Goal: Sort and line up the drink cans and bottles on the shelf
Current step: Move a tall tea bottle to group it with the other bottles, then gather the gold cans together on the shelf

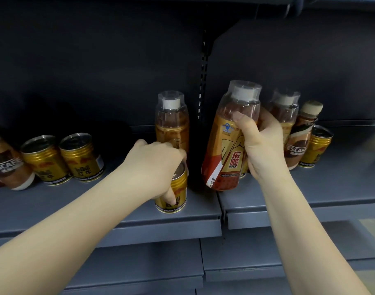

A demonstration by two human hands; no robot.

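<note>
The left hand [154, 165] curls its fingers over a gold can [171, 193] standing at the shelf [109, 211] edge. At three o'clock, the right hand [261, 145] grips a tilted orange bottle [224, 145], hiding another behind.

four gold cans [170, 192], three orange bottles [224, 141], two coffee bottles [299, 137].

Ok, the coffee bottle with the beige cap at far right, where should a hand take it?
Grip the brown coffee bottle with the beige cap at its neck, just under the cap, coming from above and in front. A gold can crowds its right side and a clear-capped bottle its left, so only the top stands free.
</note>
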